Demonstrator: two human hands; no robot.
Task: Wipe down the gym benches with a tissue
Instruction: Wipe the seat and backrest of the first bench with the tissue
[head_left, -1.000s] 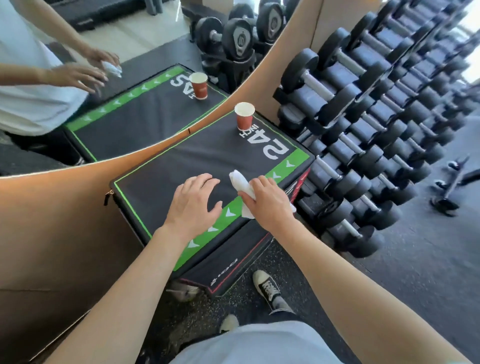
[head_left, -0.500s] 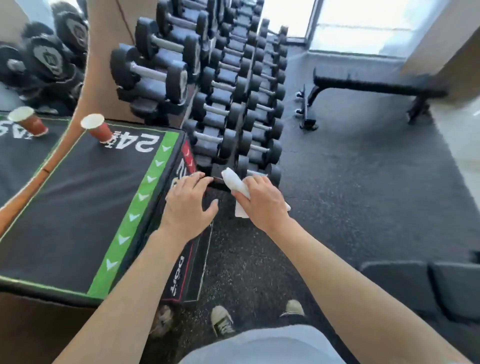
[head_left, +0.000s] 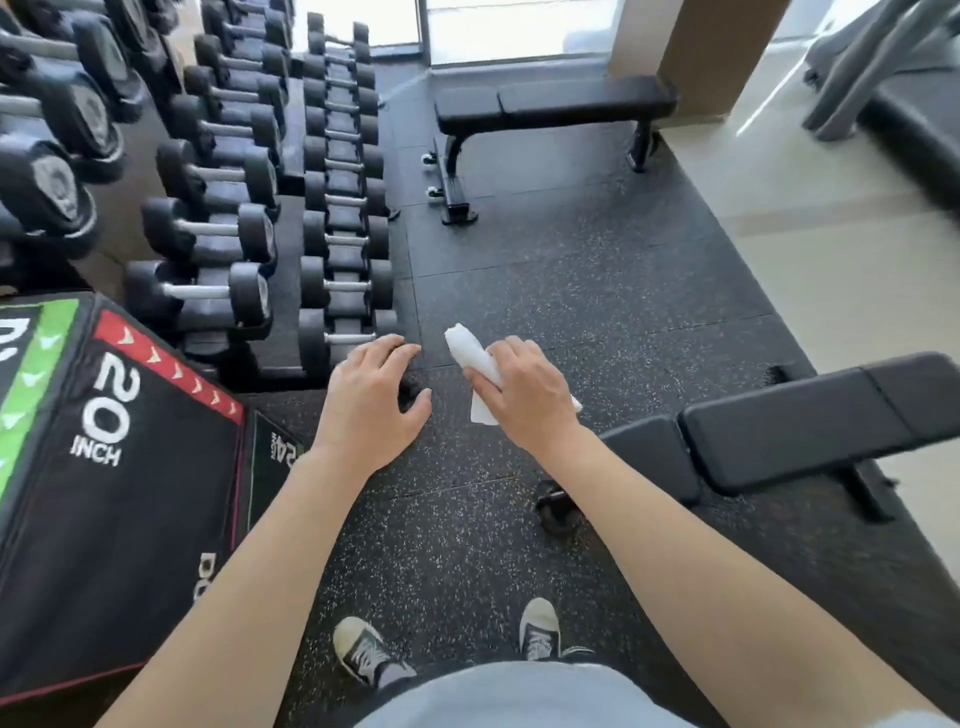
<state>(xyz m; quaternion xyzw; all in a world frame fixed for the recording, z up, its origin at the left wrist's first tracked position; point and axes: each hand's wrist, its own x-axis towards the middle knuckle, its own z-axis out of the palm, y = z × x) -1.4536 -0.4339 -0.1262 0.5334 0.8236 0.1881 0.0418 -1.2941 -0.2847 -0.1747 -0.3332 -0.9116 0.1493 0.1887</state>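
We see the dumbbell rack (head_left: 291, 208), upper left, full of dumbbells. At centre frame the right hand (head_left: 524, 397) pinches a rolled white tissue (head_left: 470, 348); the left hand (head_left: 371, 400) is loosely spread, holding nothing. One black bench (head_left: 810, 421) sits right, another (head_left: 556, 104) at the top.

Dumbbell rack (head_left: 270, 208) left; plyo box (head_left: 119, 467) w/ "20 INCH" near it.

Our right hand (head_left: 524, 397) grips a rolled white tissue (head_left: 470, 351) above the speckled floor (head_left: 571, 291); our left hand (head_left: 369, 405) hangs loose beside it, with a black bench (head_left: 810, 431) just right.
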